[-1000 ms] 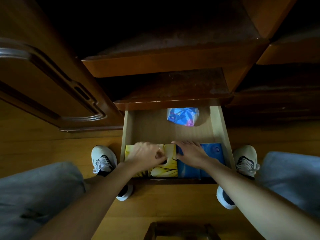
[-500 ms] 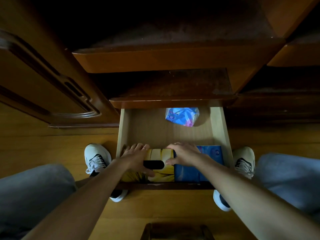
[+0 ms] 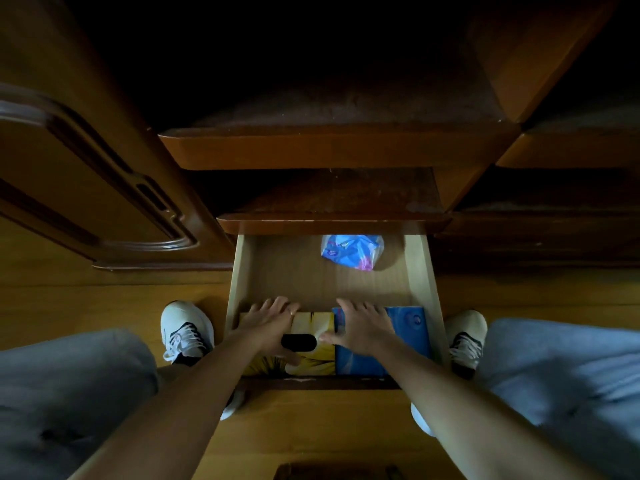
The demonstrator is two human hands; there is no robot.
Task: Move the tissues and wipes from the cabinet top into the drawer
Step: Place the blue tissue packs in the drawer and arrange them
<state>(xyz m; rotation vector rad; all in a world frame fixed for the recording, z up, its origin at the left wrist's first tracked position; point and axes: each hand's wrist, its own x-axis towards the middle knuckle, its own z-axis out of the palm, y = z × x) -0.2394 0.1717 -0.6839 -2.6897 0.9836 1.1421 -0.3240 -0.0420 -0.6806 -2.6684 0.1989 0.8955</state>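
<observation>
Head view: pale wooden drawer (image 3: 420, 271) pulled open, already holding a yellow tissue box with a dark oval slot (image 3: 317, 351), a blue flat pack (image 3: 407, 337) touching its right side at the front, and a crinkled blue-and-pink plastic pouch (image 3: 351, 252) near the back. Left hand (image 3: 268, 323) flat on the yellow box, fingers spread; right hand (image 3: 360, 327) flat across the seam, fingers apart. Cabinet top too dark to judge. Probably settling, then closing.

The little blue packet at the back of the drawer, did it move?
No. The blue packet lies at the same spot by the drawer back, right of middle.
</observation>
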